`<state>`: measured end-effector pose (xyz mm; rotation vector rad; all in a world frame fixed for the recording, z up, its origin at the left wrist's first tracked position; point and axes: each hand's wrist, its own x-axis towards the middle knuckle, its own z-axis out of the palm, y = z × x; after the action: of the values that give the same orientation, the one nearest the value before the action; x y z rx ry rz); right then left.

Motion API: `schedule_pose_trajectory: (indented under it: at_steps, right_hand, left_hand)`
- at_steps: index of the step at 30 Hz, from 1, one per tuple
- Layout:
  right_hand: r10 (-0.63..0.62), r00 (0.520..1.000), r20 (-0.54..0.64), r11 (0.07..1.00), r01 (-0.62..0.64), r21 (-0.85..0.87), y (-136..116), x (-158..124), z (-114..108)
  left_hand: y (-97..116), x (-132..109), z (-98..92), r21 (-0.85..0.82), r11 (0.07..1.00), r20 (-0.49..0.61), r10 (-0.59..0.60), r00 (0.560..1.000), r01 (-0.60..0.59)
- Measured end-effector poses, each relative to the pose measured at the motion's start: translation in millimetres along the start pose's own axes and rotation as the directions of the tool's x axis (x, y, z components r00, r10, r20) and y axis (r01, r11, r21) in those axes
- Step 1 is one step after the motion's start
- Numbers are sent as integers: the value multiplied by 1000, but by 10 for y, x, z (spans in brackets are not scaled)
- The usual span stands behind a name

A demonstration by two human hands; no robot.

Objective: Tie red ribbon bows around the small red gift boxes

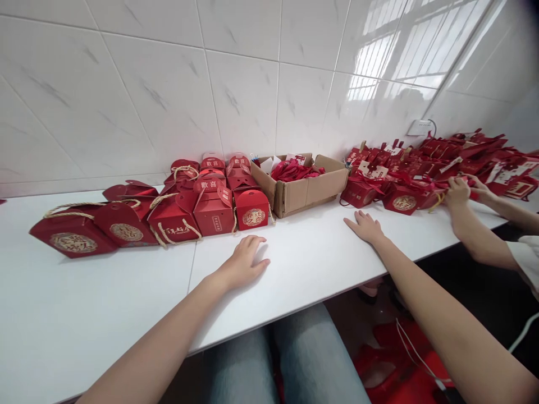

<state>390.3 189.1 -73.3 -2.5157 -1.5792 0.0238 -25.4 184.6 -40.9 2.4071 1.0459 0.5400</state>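
My left hand [245, 261] rests on the white table [290, 264], thumb apart from the fingers and nothing in it. Just behind it stand several red gift boxes [214, 210], some with twisted rope handles and gold lettering. My right hand [364, 227] lies flat near the table's front edge, fingers spread, holding nothing. Beyond and between my hands sits an open cardboard box [309, 193] full of red ribbons [295, 170]. To the right of that box, small red gift boxes with ribbons [360, 188] stand close to my right hand.
At the right, a co-worker's hands [458, 191] handle something red with a ribbon among many red boxes and bags [475, 151]. A tiled wall [240, 84] bounds the table behind. Below the table edge are a red plastic stool [379, 359] and a white cable [415, 350].
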Motion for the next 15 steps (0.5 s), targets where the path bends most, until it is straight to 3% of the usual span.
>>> schedule_pose_trajectory:
  at_steps: [6, 8, 10, 12, 15]
  right_hand:
    - [-12, 1000, -12, 1000, 11, -21, 27, -1, 33]
    - [-13, 1000, -13, 1000, 13, -17, 31, -6, 33]
    - [-23, 1000, -13, 1000, 23, -16, 36, -14, 27]
    - [-42, 999, -12, 999, 42, -16, 59, -15, 31]
    - [-65, 998, -5, 998, 65, 23, 156, 46, 111]
  left_hand:
    - [31, -12, -8, 6, 1000, -7, 23, 1000, -22]
    - [36, -15, -53, 40, 998, -78, 54, 996, -51]
    - [41, -23, -124, 118, 991, -226, 85, 970, -60]
    - [44, -37, -204, 199, 980, -426, 92, 900, -5]
    - [12, -50, -307, 254, 954, -668, 55, 743, 158]
